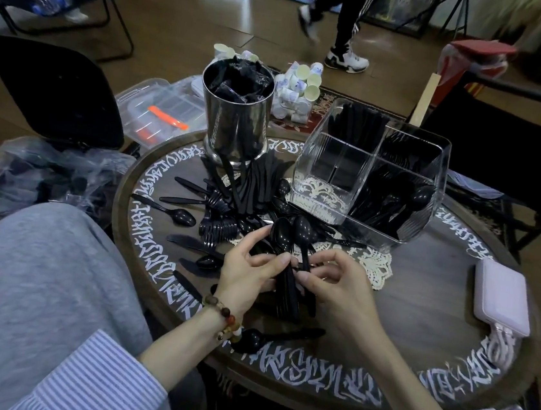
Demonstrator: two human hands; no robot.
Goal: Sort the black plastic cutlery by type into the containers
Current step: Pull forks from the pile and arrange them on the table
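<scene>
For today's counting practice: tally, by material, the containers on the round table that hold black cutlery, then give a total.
Metal canister: 1
Clear divided container: 1
Total: 2

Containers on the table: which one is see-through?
The square divided box on the right, with spoons showing through its walls. The other container, the round can at the back left, is shiny metal.

Head view — down, near table (421, 289)

Black spoons (287, 240) bunched upright, others scattered flat.
</scene>
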